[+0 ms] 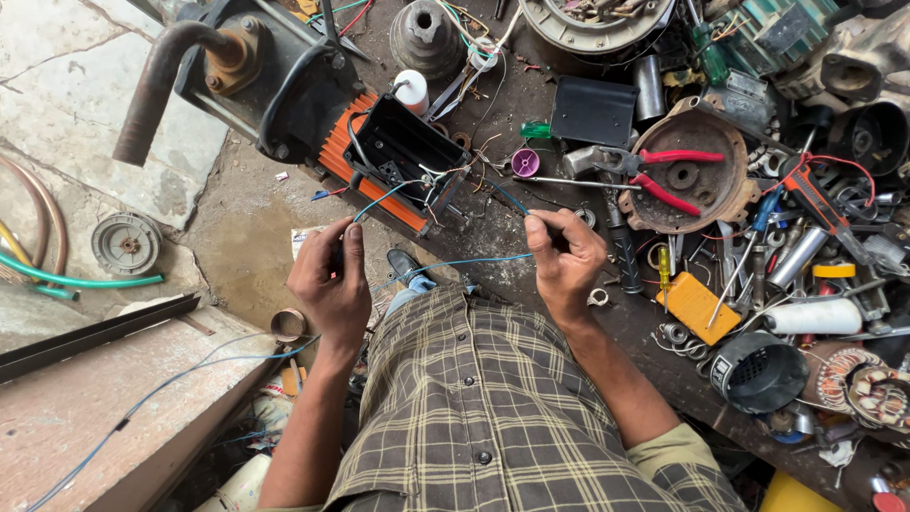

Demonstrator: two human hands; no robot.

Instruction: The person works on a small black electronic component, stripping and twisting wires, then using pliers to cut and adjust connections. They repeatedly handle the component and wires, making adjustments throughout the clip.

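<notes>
My left hand (pixel 332 275) pinches a thin blue wire (pixel 379 201) that runs up into the open black terminal box (pixel 403 152) of an orange-finned motor (pixel 284 95). Closed around another stretch of blue wire (pixel 512 197), my right hand (pixel 566 261) sits just right of the box. A further length of blue wire (pixel 464 262) sags between both hands and trails down to the left. The motor lies tilted at the bench's left edge, its rusty pipe elbow (pixel 156 85) pointing outward.
The dark workbench (pixel 569 76) is crowded: red-handled pliers (pixel 654 171), a rusty motor end cover (pixel 692 161), screwdrivers, a yellow block (pixel 697 305), a black fan cover (pixel 758 372), white tape roll (pixel 813 317). On the concrete floor (pixel 57 95) lie a green hose (pixel 76 280) and a round cap (pixel 126 244).
</notes>
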